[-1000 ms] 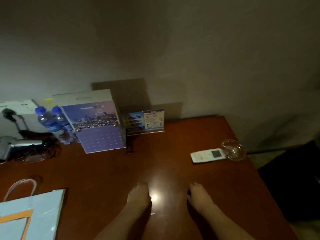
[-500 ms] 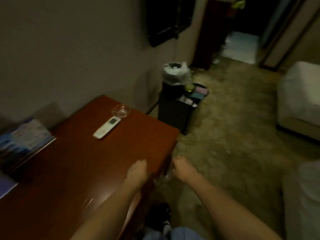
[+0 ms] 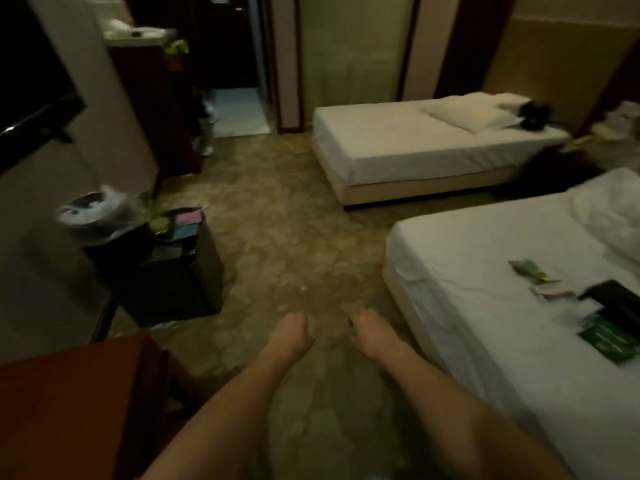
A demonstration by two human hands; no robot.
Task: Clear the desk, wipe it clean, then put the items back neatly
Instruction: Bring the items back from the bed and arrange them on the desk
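Only a corner of the red-brown desk (image 3: pixel 69 393) shows at the lower left; nothing on it is in view. My left hand (image 3: pixel 289 332) and my right hand (image 3: pixel 370 332) hang over the carpet, side by side, to the right of the desk. Both hold nothing, with fingers loosely curled downward. On the near bed (image 3: pixel 485 306) at the right lie a green packet (image 3: pixel 528 270), a dark flat case (image 3: pixel 616 301) and a green booklet (image 3: pixel 606 341).
A black cabinet (image 3: pixel 180 271) stands beyond the desk, with a bag-lined bin (image 3: pixel 93 213) and coloured cloths (image 3: pixel 188 220) on top. A second bed (image 3: pixel 415 147) lies further back. Open carpet (image 3: pixel 294 237) runs between the beds and the cabinet toward a doorway (image 3: pixel 239 109).
My view has swung right, away from the desk toward the room and beds. Both hands have left the desktop and now hang over the carpet.
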